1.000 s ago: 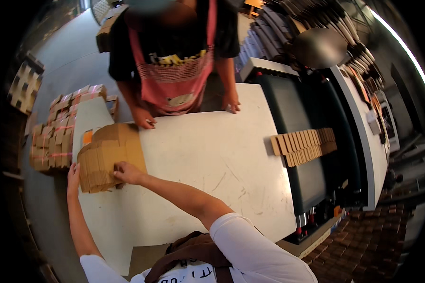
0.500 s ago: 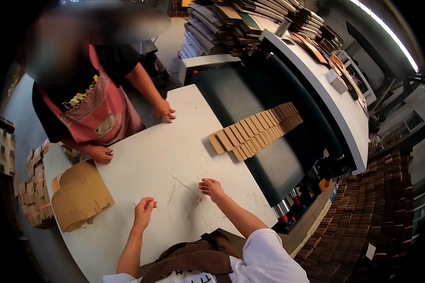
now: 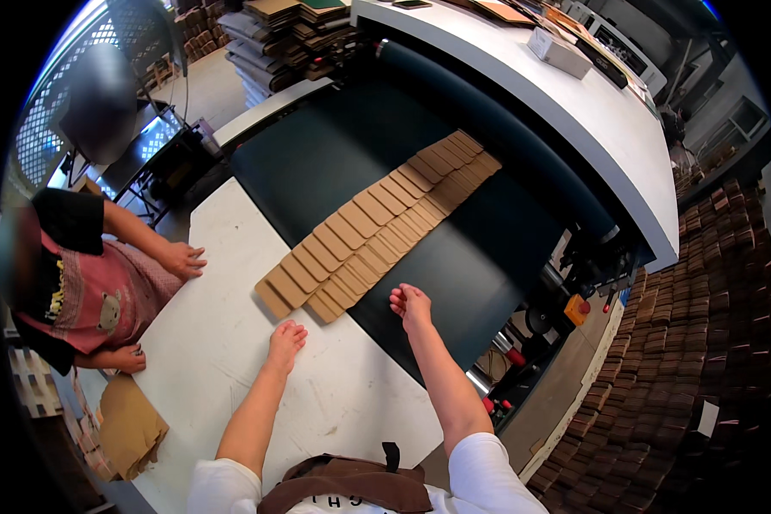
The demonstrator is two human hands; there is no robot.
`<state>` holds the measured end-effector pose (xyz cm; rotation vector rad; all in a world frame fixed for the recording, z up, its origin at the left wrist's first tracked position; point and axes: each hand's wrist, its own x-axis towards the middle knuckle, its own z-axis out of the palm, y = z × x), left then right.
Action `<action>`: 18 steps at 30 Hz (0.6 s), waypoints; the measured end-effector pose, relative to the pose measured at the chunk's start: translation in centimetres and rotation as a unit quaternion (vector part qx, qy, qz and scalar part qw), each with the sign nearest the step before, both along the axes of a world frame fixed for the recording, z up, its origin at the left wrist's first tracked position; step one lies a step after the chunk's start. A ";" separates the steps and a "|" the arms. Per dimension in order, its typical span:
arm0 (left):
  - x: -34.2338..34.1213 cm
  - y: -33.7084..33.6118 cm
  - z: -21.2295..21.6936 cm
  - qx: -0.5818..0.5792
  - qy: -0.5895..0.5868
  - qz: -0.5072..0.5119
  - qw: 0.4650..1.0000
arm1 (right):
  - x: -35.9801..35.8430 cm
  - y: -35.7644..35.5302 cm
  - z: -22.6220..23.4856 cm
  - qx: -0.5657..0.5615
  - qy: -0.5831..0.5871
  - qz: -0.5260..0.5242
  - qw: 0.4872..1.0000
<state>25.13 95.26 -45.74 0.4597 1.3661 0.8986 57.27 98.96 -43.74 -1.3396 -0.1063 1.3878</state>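
Observation:
Two overlapping rows of brown folded cardboard pieces (image 3: 364, 224) lie fanned like shingles, from the dark conveyor belt onto the white table (image 3: 223, 343). My left hand (image 3: 288, 344) hovers at their near end, its fingers loosely extended and holding nothing. To the right of the rows, over the belt's near edge, is my right hand (image 3: 412, 307), fingers loosely curled but apart, nothing in them. A gap shows between it and the cardboard.
The dark belt (image 3: 317, 137) runs under a white machine housing (image 3: 565, 120). A person in a pink apron (image 3: 103, 300) stands at left, beside flat brown cardboard sheets (image 3: 131, 428). An orange switch box (image 3: 576, 309) sits right; stacked cardboard (image 3: 625, 385) fills the far right.
My view has shifted toward the belt. Both hands have reached forward, closer to the cardboard rows. The rows now extend farther onto the table, toward me.

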 end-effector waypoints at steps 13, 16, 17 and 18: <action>6.3 4.9 1.9 0.010 -0.124 0.081 0.989 | 18.2 16.6 0.3 0.027 -0.064 -0.122 0.990; 6.4 5.7 1.5 0.075 -0.167 0.075 0.980 | 19.9 19.0 0.3 0.019 -0.083 -0.128 0.988; 6.9 6.0 1.9 0.070 -0.154 0.068 0.983 | 20.6 19.7 0.3 0.016 -0.085 -0.134 0.987; 7.4 6.1 2.6 0.067 -0.146 0.063 0.985 | 21.3 20.4 0.5 0.017 -0.090 -0.138 0.986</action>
